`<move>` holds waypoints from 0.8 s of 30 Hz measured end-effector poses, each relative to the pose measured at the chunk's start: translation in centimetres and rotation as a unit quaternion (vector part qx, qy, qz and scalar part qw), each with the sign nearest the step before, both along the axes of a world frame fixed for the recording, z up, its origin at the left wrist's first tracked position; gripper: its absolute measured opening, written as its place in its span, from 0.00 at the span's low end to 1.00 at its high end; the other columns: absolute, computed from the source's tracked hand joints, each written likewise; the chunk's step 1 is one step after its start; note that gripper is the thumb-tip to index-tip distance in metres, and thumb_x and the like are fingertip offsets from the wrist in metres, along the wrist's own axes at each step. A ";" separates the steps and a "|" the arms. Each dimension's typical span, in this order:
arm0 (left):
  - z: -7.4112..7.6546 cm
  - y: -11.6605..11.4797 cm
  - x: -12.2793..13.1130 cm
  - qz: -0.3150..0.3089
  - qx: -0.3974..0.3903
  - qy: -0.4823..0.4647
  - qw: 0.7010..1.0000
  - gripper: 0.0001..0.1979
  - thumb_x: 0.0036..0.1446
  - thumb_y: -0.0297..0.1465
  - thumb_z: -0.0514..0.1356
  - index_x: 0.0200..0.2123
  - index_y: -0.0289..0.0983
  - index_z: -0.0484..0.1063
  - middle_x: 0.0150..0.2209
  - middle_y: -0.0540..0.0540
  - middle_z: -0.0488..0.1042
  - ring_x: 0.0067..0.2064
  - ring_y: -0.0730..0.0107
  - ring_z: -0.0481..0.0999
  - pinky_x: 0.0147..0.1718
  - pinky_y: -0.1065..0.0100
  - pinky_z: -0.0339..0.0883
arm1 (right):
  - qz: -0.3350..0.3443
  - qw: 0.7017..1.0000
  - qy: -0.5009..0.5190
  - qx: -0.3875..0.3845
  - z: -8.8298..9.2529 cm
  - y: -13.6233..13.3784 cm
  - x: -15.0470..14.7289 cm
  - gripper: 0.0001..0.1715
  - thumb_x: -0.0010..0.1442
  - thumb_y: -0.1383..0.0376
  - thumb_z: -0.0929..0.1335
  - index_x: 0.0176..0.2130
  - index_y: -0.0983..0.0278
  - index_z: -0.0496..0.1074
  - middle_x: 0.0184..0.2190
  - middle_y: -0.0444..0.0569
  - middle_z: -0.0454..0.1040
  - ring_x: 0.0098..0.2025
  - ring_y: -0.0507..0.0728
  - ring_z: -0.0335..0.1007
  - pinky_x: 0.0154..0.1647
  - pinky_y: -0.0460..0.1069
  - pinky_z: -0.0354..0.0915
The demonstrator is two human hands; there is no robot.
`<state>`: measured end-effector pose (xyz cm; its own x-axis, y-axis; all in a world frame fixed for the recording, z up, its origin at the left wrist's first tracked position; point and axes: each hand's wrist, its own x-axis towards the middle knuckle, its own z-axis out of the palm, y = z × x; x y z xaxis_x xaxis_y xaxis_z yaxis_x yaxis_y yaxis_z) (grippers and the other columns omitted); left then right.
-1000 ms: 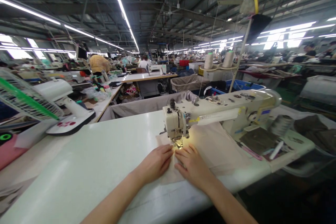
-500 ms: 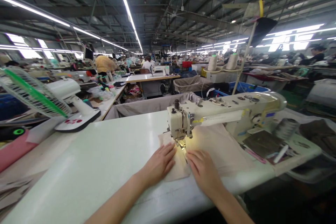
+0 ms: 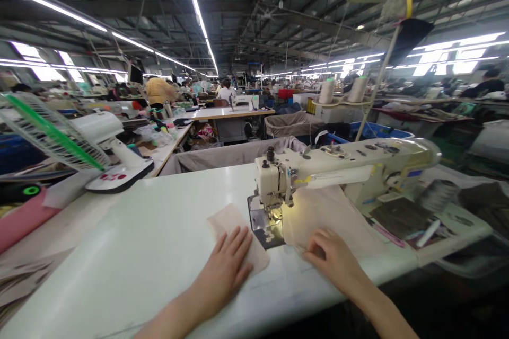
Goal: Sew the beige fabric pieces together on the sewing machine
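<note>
My left hand [image 3: 228,262] lies flat, fingers stretched, on a small beige fabric piece [image 3: 225,218] left of the needle plate. The sewing machine [image 3: 274,183] stands just beyond, its lamp lighting the bare metal needle plate [image 3: 268,235]. To the right of the plate, a larger sheet of beige fabric [image 3: 330,217] lies spread under the machine's arm. At that sheet's front corner is my right hand [image 3: 330,257], thumb and forefinger pinched at the edge and the other fingers curled.
A white fan [image 3: 99,132] with a green stripe stands at the left. Thread cones [image 3: 326,91] rise behind the machine. A thread spool [image 3: 439,195], dark cloth [image 3: 401,217] and a pink tool [image 3: 387,233] lie at the right. A cloth-lined bin [image 3: 230,156] borders the table's far side.
My left hand has slid the small fabric piece left and out from under the presser foot, uncovering the needle plate. My right hand has moved right to the larger sheet's edge.
</note>
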<state>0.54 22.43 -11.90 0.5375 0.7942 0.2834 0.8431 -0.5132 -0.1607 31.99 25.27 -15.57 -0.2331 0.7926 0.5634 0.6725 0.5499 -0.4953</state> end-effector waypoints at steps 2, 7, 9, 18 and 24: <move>1.6 1.7 -2.8 0.008 -0.015 -0.018 1.000 0.26 0.69 0.35 0.49 0.68 0.38 0.57 0.69 0.39 0.56 0.69 0.51 0.57 0.66 0.41 0.50 | 0.014 1.000 0.026 -0.006 0.1 0.2 0.2 0.13 0.56 0.70 0.73 0.25 0.63 0.68 0.29 0.43 0.70 0.37 0.56 0.68 0.39 0.50 0.61; 6.2 5.3 -7.9 0.042 -0.043 -0.107 0.992 0.24 0.55 0.24 0.49 0.54 0.37 0.72 0.64 0.42 0.66 0.66 0.58 0.65 0.67 0.46 0.52 | 0.019 0.997 0.074 -0.005 0.1 0.2 0.3 0.09 0.59 0.69 0.71 0.29 0.62 0.69 0.30 0.42 0.70 0.35 0.54 0.67 0.37 0.49 0.61; 7.2 6.3 -7.9 0.038 -0.059 -0.130 0.989 0.24 0.51 0.23 0.48 0.49 0.36 0.73 0.63 0.43 0.68 0.64 0.61 0.67 0.65 0.51 0.57 | 0.000 0.998 0.061 0.007 0.0 0.2 0.0 0.06 0.57 0.68 0.73 0.33 0.62 0.71 0.33 0.44 0.71 0.38 0.56 0.68 0.40 0.50 0.62; 4.5 6.1 1.7 -0.086 0.062 -0.051 0.993 0.26 0.52 0.16 0.49 0.50 0.38 0.74 0.59 0.40 0.71 0.60 0.57 0.70 0.60 0.51 0.65 | -0.017 0.999 -0.022 0.032 0.1 0.3 -0.5 0.09 0.61 0.66 0.72 0.30 0.63 0.70 0.33 0.44 0.71 0.39 0.57 0.67 0.42 0.52 0.59; 2.3 2.0 6.9 -0.031 0.044 0.033 0.998 0.17 0.59 0.21 0.55 0.49 0.38 0.72 0.52 0.39 0.73 0.52 0.54 0.74 0.49 0.54 0.73 | -0.085 0.993 -0.061 0.047 -0.1 -0.4 -1.5 0.13 0.55 0.63 0.76 0.32 0.63 0.69 0.34 0.46 0.70 0.41 0.61 0.66 0.43 0.55 0.58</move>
